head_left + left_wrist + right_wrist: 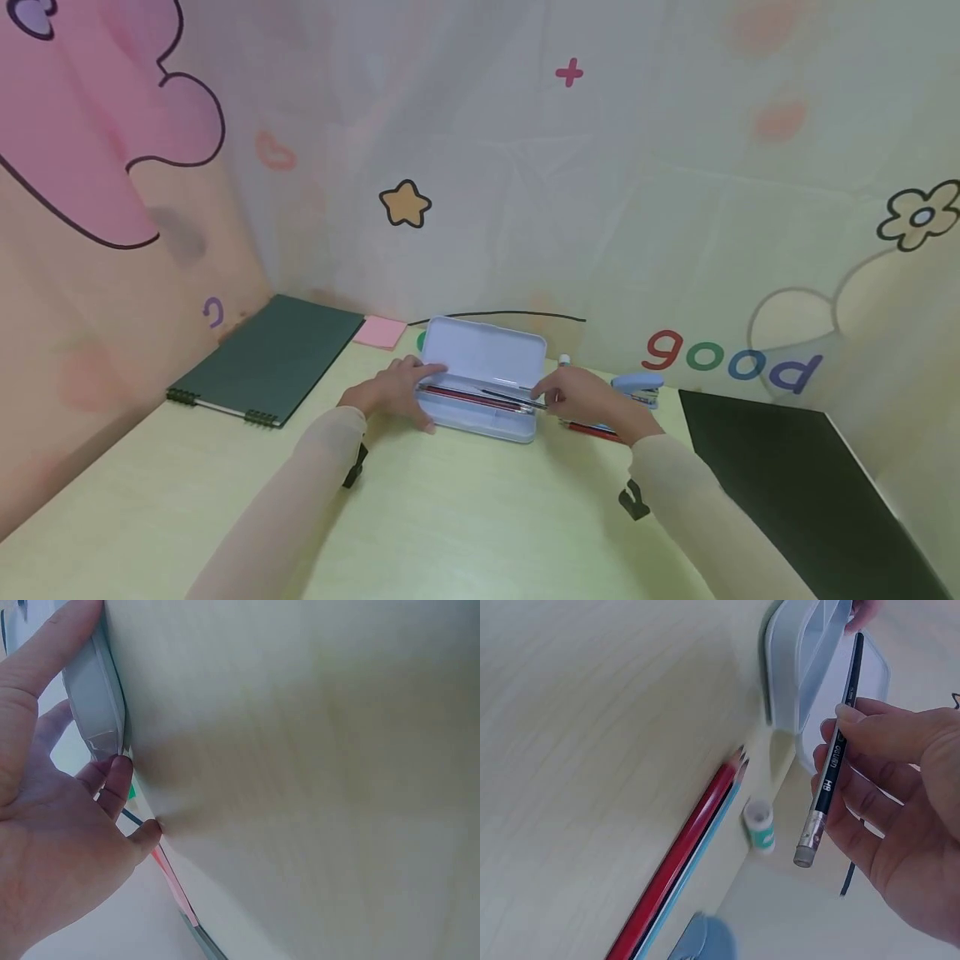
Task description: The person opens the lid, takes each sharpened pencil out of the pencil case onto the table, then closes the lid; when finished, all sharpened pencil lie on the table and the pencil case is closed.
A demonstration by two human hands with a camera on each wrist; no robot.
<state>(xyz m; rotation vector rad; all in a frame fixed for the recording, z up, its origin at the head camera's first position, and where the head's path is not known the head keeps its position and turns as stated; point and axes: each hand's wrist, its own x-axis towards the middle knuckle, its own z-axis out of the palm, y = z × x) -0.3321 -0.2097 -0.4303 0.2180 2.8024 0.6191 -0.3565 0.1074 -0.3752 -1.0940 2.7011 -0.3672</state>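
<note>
We note the left hand (392, 392) spread, braced at the left end of the open pencil case (487, 350); the right hand (581, 398) pinches a black pencil (826, 785) over the case's right end. Probably stowing: we should steady the case, line the pencil up with the pencils (476, 398) already inside, and release once its eraser end clears the wall. Outside, to the right: a red pencil (675, 859), a stapler (637, 382).
</note>
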